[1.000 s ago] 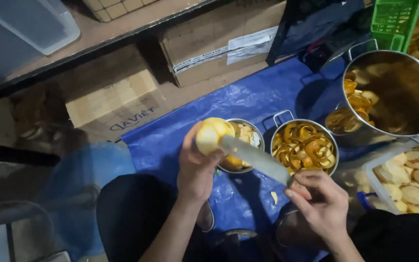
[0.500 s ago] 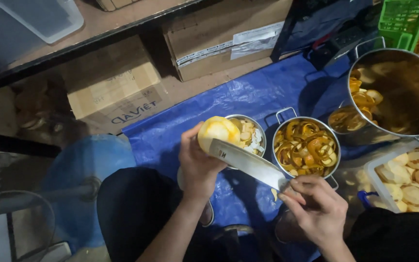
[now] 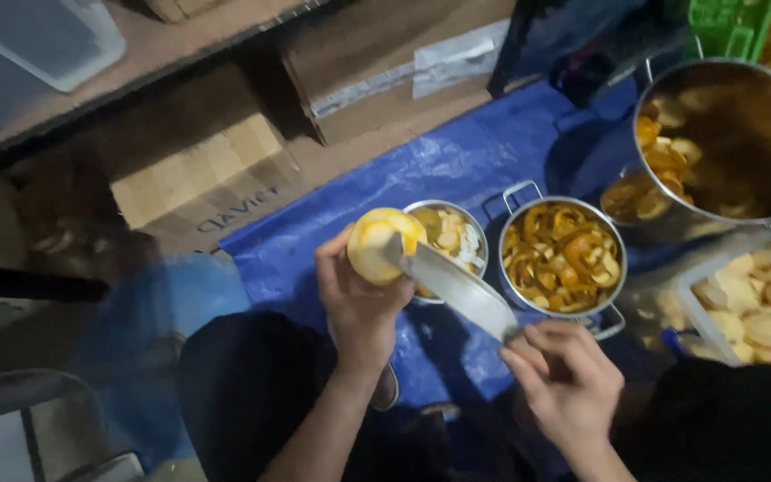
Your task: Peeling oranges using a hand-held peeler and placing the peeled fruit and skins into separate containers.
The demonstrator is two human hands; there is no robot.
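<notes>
- Big steel pot [image 3: 725, 152] top right, dark inside w/ some orange pieces; well apart from the hands.
- Blue tarp [image 3: 457, 170] under everything, cardboard boxes [image 3: 198, 178] behind it at left. Green crate [image 3: 725, 22] in top right corner.
- White tub [image 3: 760, 308] at right edge, full of pale peeled pieces.
- Mid pot [image 3: 562, 257] w/ orange peels, just right of the blade; small bowl [image 3: 452, 236] w/ pale bits sits right behind the fruit.
- Knife [image 3: 457, 286]: long blade, tip end on the fruit. R hand [image 3: 564, 379] closed on the handle, low right.
- Fruit [image 3: 384, 243]: round, yellow, partly peeled, held up over the small bowl. L hand [image 3: 359, 299] wrapped round it from below, fingers closed.
- Handling, my guess: light, firm, prob wet and slippery where peeled; grip the lower half, fingers off the blade path.
- In the way: both pot rims sit close under the blade.
</notes>
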